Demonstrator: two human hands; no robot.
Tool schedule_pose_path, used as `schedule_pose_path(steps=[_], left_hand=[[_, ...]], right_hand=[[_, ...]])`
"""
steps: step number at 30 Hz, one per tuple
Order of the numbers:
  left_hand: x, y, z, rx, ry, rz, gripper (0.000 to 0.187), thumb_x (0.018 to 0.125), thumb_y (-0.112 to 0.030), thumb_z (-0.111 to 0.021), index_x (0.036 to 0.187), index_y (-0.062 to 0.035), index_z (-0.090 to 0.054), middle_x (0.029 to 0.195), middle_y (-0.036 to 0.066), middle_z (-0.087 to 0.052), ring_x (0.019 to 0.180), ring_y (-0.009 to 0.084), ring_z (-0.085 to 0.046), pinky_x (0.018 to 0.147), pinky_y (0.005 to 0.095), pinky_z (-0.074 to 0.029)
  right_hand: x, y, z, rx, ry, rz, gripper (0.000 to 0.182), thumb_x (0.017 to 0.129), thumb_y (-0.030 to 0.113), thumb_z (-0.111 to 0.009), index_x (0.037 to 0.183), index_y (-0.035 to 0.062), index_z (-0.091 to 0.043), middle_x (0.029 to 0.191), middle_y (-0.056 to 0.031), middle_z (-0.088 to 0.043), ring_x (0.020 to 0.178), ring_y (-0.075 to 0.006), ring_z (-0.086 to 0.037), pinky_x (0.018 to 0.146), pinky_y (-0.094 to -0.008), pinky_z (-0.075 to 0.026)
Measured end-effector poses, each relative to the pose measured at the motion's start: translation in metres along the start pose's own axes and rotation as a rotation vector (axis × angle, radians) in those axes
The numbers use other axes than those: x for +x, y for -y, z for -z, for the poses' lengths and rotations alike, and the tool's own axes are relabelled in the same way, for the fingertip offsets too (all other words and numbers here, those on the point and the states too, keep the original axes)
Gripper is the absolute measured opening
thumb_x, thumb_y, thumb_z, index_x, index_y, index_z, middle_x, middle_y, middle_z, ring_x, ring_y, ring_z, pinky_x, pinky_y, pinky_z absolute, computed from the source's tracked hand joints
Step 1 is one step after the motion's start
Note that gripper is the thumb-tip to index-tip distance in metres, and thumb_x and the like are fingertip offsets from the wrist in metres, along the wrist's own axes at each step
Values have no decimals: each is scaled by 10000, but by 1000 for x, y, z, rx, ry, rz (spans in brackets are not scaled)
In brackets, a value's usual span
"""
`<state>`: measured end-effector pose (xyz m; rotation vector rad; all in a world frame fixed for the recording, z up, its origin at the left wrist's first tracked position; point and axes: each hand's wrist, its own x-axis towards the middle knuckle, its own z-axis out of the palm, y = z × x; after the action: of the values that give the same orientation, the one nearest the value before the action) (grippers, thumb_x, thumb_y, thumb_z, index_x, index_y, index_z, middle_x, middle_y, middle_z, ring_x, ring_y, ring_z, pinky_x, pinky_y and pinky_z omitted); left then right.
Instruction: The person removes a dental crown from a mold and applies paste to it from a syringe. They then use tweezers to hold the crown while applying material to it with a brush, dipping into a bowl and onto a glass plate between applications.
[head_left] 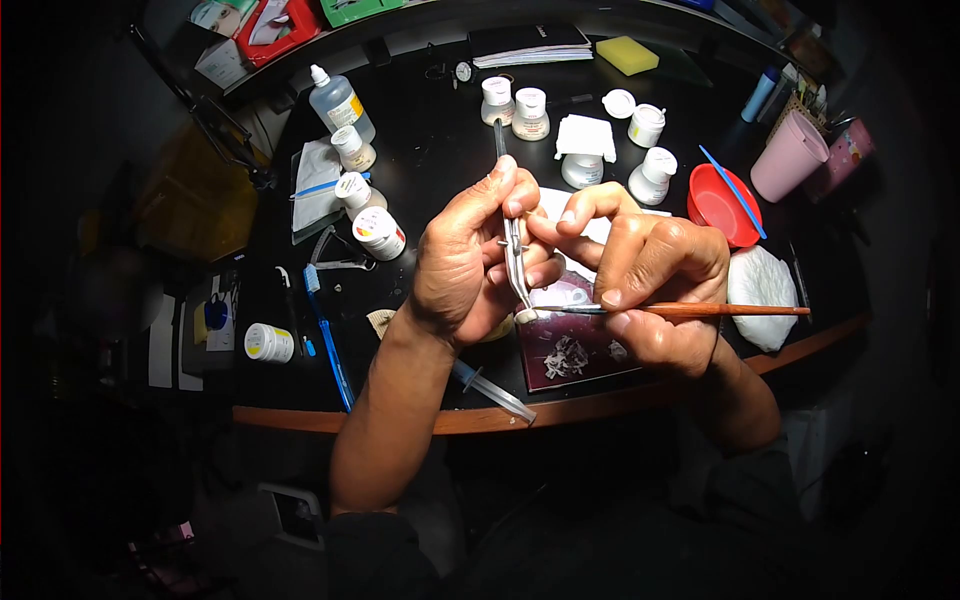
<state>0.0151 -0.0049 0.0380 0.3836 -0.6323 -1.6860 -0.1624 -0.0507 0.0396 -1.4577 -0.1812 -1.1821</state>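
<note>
My left hand (pixel 475 250) is closed round metal tweezers (pixel 514 262), whose tips point toward me and hold a small whitish piece (pixel 525 316). In my right hand (pixel 660 275) is a brush with a reddish-brown wooden handle (pixel 740 310), pinched between thumb and fingers and lying level. The brush tip touches or nearly touches the small piece. Beneath both hands lies a dark red plate (pixel 580 368) with crumpled whitish scraps (pixel 566 357) on it. Fingers of the two hands meet above the tweezers.
White-capped bottles (pixel 531 115) stand at the back and along the left. A red bowl (pixel 708 200) with a blue stick, a pink cup (pixel 789 156) and a white cloth pad (pixel 762 297) are at right. A syringe (pixel 493 392) and blue toothbrush (pixel 330 345) lie near the front edge.
</note>
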Motion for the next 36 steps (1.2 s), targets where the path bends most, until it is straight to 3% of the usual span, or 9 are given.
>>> schedule_pose_path(steps=[10, 21, 24, 27, 31, 36], left_hand=[[0, -1, 1, 10, 15, 3, 415, 1119, -417, -344, 833, -149, -480, 526, -101, -274, 413, 31, -277, 534, 225, -392], [-1, -2, -1, -17, 6, -41, 407, 1119, -415, -351, 833, -149, -466, 546, -89, -275, 434, 48, -277, 553, 243, -396], [0, 1, -8, -41, -27, -215, 396, 1119, -409, -360, 834, -146, -440, 568, -64, -271, 469, 71, -260, 570, 275, -383], [-2, 2, -9, 16, -28, -376, 402, 1117, -426, -367, 839, -145, -438, 589, -60, -280, 478, 68, -263, 556, 264, -359], [-2, 5, -10, -14, -30, -436, 401, 1120, -429, -360, 849, -144, -436, 609, -53, -286, 513, 75, -276, 600, 278, -372], [-3, 7, -14, -42, -21, -445, 392, 1128, -416, -337, 863, -141, -425, 635, -40, -311, 579, 89, -305, 671, 299, -384]], right_hand=[[0, 0, 2, -22, 10, 5, 108, 657, -58, -634, 735, 17, -638, 711, -56, -636, 1029, -306, -628, 1001, -467, -493], [-2, 1, -1, 85, -12, 6, 119, 714, -74, -612, 806, -5, -642, 761, -88, -645, 1133, -314, -588, 1018, -493, -521], [-12, 7, -9, -107, -111, 109, 148, 742, -76, -614, 867, -2, -643, 776, -102, -649, 1106, -306, -579, 1061, -511, -499], [-18, 5, -14, -362, -127, 250, 208, 713, -76, -641, 903, 10, -639, 794, -104, -657, 1023, -307, -605, 996, -478, -531], [-20, 5, -17, -530, -107, 323, 237, 713, -58, -686, 927, 27, -630, 819, -98, -665, 992, -323, -635, 896, -443, -565], [-18, 7, -18, -604, -106, 320, 275, 704, -77, -712, 930, 46, -615, 824, -92, -653, 980, -337, -655, 861, -431, -566]])
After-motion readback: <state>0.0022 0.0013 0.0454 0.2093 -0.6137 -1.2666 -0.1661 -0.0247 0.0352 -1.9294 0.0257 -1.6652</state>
